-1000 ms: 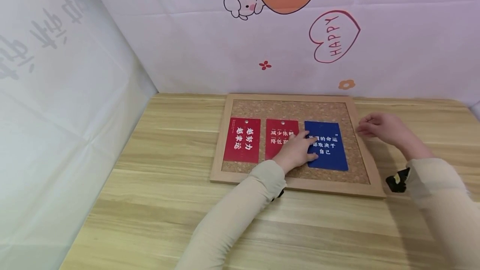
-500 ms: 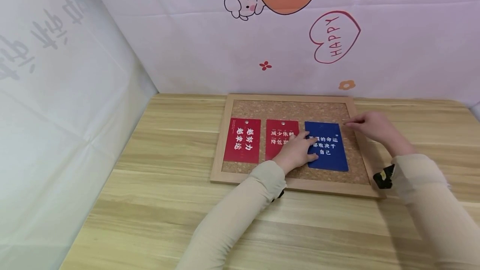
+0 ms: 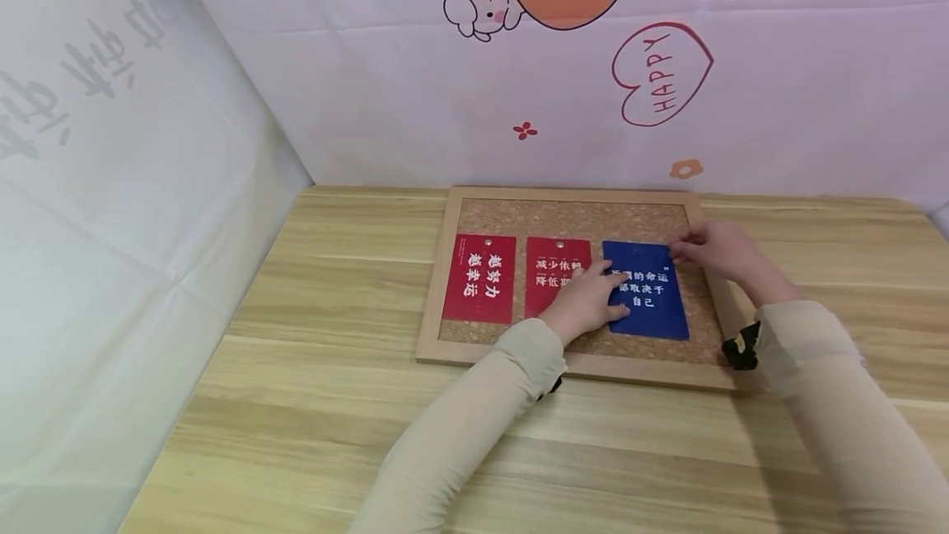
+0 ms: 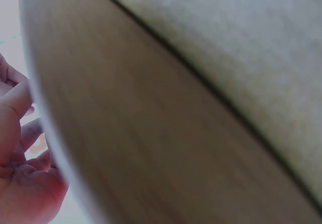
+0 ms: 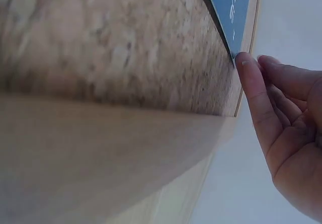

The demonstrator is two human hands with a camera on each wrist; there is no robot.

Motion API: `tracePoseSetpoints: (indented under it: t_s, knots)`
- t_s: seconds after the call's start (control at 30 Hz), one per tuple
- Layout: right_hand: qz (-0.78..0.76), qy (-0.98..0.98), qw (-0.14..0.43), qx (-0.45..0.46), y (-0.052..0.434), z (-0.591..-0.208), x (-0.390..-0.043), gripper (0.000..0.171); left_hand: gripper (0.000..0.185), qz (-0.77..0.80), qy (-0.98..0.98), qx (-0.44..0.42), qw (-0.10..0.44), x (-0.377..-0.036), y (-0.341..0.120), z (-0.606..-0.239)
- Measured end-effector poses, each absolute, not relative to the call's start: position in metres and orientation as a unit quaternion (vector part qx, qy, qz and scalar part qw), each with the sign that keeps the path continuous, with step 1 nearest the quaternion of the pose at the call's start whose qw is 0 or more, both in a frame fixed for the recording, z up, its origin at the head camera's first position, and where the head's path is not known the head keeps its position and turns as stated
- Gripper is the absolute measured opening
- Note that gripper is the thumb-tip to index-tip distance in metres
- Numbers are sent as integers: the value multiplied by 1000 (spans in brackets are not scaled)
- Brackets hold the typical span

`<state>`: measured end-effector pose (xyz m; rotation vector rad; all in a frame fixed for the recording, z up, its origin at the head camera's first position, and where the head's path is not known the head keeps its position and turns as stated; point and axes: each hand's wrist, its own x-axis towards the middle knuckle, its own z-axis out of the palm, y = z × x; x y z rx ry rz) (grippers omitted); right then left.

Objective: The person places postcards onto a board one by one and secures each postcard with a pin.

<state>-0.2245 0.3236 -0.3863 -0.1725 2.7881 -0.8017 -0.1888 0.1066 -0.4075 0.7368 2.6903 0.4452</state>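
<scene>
- Pastel cartoon sheets back a wooden table (image 3: 319, 402), and a framed cork board (image 3: 571, 217) lies flat on it.
- Left wrist view is basically useless: blurry wood grain, a sliver of palm at the edge.
- Left hand (image 3: 586, 301) covers part of the middle red card (image 3: 552, 270) and of the blue card's (image 3: 652, 303) text, fingers laid flat on the blue card.
- Right hand (image 3: 715, 250) sits at the blue card's top right corner, fingertips (image 5: 247, 63) bunched right against it; probably pinching something tiny, but I can't tell.
- On the board: three cards in a row, another red card (image 3: 480, 277) at the left end.
</scene>
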Motion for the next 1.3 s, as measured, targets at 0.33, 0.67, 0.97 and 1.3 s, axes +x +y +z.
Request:
tracePoseSetpoints:
  t_s: [0.33,0.67,0.97,1.3]
  knots:
    - [-323,935,139,-45,310,-388,-230,43,55,159,940,258,158,-189,106,-408]
    - [-391,909,140,-48,302,-392,-235,37,55,154,940,261,160,-191,106,-408]
    - [-416,895,154,-41,299,-395,-235,42,55,157,939,258,163,-190,106,-408]
    - [-380,915,137,-16,300,-394,-234,37,56,158,939,257,166,-191,107,-409]
